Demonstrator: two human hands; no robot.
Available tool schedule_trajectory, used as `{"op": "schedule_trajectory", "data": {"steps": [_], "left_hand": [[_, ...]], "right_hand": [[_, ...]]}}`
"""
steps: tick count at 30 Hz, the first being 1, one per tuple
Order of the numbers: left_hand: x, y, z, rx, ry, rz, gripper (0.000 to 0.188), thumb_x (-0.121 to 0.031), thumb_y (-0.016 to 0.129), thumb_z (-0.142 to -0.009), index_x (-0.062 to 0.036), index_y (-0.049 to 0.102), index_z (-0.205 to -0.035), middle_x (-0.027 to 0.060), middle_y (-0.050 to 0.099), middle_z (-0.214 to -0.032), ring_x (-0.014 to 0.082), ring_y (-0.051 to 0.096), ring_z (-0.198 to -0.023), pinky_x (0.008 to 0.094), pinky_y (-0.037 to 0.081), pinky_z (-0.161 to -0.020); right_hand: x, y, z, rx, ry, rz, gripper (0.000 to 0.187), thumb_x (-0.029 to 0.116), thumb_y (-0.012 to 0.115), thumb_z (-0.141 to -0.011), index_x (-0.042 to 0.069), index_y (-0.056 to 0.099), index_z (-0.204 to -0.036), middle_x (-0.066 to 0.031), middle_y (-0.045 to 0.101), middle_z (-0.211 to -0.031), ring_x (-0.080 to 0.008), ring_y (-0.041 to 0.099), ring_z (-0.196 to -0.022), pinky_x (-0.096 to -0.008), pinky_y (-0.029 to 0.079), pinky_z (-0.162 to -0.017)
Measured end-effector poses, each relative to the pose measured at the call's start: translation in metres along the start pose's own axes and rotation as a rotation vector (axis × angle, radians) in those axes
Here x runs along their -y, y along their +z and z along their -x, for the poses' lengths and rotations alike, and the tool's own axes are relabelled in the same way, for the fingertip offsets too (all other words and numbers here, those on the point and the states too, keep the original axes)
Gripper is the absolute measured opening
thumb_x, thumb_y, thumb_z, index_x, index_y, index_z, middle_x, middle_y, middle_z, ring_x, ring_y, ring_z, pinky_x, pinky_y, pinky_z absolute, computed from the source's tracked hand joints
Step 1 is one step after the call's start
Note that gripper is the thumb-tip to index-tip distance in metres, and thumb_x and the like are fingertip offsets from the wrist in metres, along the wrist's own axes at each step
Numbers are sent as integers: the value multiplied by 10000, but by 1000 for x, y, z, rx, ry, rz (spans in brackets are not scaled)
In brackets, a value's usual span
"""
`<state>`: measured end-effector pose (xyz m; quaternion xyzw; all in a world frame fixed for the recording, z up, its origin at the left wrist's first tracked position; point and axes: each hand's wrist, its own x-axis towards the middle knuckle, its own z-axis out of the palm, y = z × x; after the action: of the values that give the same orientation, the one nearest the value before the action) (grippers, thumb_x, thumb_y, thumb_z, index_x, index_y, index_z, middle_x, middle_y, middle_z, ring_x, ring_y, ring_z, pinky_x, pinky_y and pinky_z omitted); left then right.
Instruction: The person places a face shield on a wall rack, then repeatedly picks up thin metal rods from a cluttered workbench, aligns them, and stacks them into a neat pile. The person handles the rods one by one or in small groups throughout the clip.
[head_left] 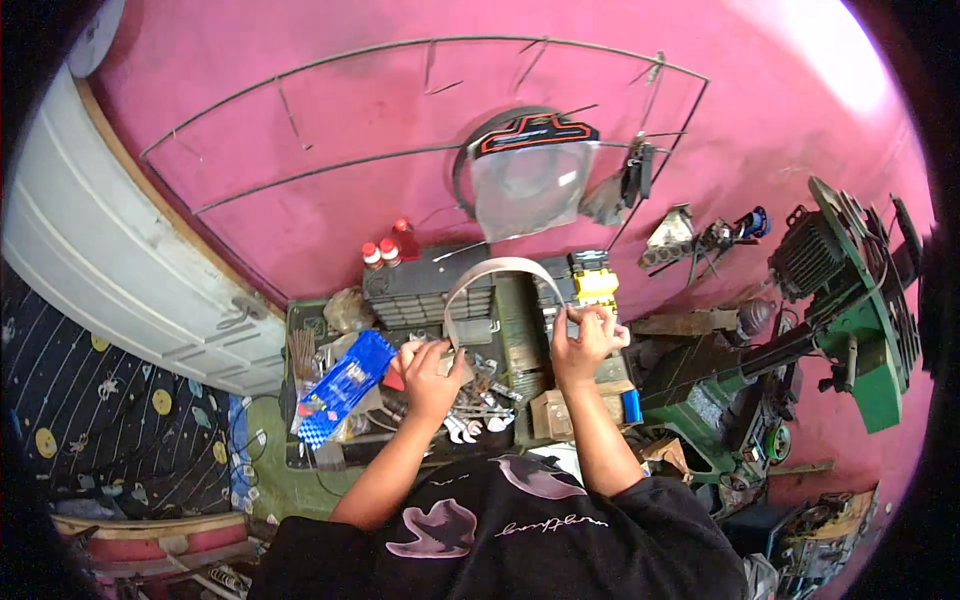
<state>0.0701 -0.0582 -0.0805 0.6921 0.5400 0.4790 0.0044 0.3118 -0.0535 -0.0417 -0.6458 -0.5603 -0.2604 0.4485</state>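
Between my two hands a pale, flat flexible strip (500, 265) is bent into an arch, its exact kind unclear. One end is pinched in the fingers of my left hand (428, 378), over the cluttered workbench. My right hand (587, 348) is closed on the other end, higher up and to the right. Below the arch lie metal wrenches (465, 425) and other small tools. A blue plastic packet (345, 388) rests just left of my left hand. Beside my right hand are a yellow case (597, 285) and, under the wrist, a cardboard box (550, 415).
A dark crate (420, 295) stands at the back of the bench, red bottles with white caps (381, 252) behind it. On the pink wall a metal rack (340, 158) holds a clear bag (530, 190). A green machine (860, 340) stands right; a white door (130, 240) is left.
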Motion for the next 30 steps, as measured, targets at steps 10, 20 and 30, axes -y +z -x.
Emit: {"op": "schedule_trajectory", "data": {"steps": [10, 20, 30], "left_hand": [[-116, 10, -191, -340, 341, -2, 210, -266, 859, -717, -189, 747, -877, -58, 712, -887, 202, 565, -913, 385, 354, -859], [-94, 42, -195, -257, 203, -84, 175, -284, 836, -757, -146, 763, -835, -34, 717, -844, 180, 582, -910, 386, 341, -843], [-59, 42, -164, -161, 68, -75, 238, -228, 762, -825, -160, 761, -1053, -6, 733, -1081, 229, 584, -1001, 406, 402, -915]], "right_hand": [[-51, 10, -204, -318, 30, -31, 147, 256, 763, -814, 140, 673, -819, -5, 660, -813, -205, 598, -939, -450, 303, -890], [-69, 81, -204, -126, -4, -108, 185, 283, 747, -812, 125, 654, -788, -30, 678, -800, -221, 604, -986, -489, 308, -882], [-66, 95, -188, -109, -20, -39, 198, 300, 732, -833, 196, 711, -1000, 46, 693, -1073, -242, 527, -1128, -512, 290, -923]]}}
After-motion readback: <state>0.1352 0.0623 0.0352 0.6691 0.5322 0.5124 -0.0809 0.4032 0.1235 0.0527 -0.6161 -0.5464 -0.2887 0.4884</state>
